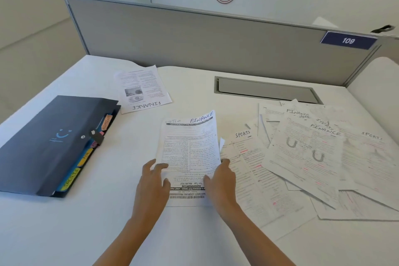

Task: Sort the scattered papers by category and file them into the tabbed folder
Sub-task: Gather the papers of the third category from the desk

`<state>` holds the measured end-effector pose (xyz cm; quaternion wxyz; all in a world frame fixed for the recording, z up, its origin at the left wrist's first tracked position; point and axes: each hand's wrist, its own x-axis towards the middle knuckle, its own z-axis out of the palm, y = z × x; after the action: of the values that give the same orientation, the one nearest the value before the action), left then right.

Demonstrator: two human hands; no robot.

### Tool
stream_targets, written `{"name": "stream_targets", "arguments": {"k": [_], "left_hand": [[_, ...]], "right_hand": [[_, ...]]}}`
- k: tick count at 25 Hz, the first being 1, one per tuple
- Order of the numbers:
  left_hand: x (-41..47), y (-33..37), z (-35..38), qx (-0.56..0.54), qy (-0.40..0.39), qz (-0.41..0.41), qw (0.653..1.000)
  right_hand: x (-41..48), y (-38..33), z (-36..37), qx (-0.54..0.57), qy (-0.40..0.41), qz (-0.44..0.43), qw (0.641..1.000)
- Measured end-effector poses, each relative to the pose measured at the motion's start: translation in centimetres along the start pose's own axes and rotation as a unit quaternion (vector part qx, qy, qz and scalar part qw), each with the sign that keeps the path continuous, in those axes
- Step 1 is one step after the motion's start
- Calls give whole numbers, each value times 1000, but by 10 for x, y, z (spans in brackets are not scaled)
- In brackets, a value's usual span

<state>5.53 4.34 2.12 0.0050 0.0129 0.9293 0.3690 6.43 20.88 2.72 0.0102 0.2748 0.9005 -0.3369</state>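
Lying closed at the left of the white desk (103,227), the dark navy tabbed plastic folder (54,142) had a lone printed sheet marked FINANCE (142,90) just beyond it. At centre the left hand (153,181) and right hand (220,181) each seemed to pinch a side edge of a white printed FINANCE page (190,151). Most work remained, I judged: the loose fan of SPORTS and FINANCE papers (313,157) at right lay unsorted.

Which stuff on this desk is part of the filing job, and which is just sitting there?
Job: tabbed folder; held FINANCE sheet, in left hand and right hand; far FINANCE sheet; scattered pile.
Lying about: 109 plate; cable slot; divider panel.
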Motion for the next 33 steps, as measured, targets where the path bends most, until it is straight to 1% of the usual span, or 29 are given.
{"name": "stream_targets", "arguments": {"k": [3, 6, 8, 10, 12, 14, 17, 18, 19, 20, 21, 22, 23, 24, 25, 26, 27, 30, 33], "left_hand": [[6, 8, -7, -79, 20, -30, 996], [17, 10, -18, -161, 35, -120, 979], [24, 11, -26, -210, 21, -185, 960], [32, 10, -32, -233, -17, -213, 949], [36, 10, -39, -269, -52, -217, 937], [41, 8, -47, -315, -70, -216, 922], [49, 13, -53, -336, -111, -188, 916], [50, 16, -55, -338, -123, -176, 916], [50, 17, -55, -342, -125, -165, 917], [50, 17, -56, -348, -118, -160, 916], [51, 16, -57, -353, -108, -155, 916], [50, 15, -60, -360, -100, -150, 915], [50, 12, -62, -364, -96, -144, 915], [49, 9, -63, -370, -96, -143, 913], [48, 6, -64, -370, -99, -143, 913], [47, 3, -63, -370, -103, -145, 912], [47, 0, -62, -368, -106, -149, 912], [46, -3, -60, -368, -109, -156, 910], [47, -7, -58, -353, -115, -149, 916]], "right_hand": [[1, 2, -7, 30, -13, 11, 999], [-1, 0, -15, 117, -37, -7, 992], [-1, -1, -18, 166, -42, -19, 985], [0, 1, -20, 215, -42, -15, 976], [0, 1, -25, 246, -33, -16, 968], [0, 2, -30, 255, -16, -25, 966], [4, 12, -46, 269, -3, -48, 962], [8, 21, -53, 286, 12, -53, 957], [13, 33, -63, 296, 44, -54, 952], [21, 48, -75, 279, 102, -48, 954], [29, 66, -86, 221, 180, -21, 958], [37, 86, -98, 130, 260, 31, 956], [44, 107, -108, 36, 310, 102, 944], [49, 125, -115, -29, 323, 181, 928], [51, 139, -122, -61, 312, 252, 914], [53, 148, -126, -68, 292, 299, 906], [54, 154, -129, -63, 275, 322, 904], [57, 158, -132, -39, 270, 344, 899], [63, 154, -139, -6, 268, 411, 871]]}}
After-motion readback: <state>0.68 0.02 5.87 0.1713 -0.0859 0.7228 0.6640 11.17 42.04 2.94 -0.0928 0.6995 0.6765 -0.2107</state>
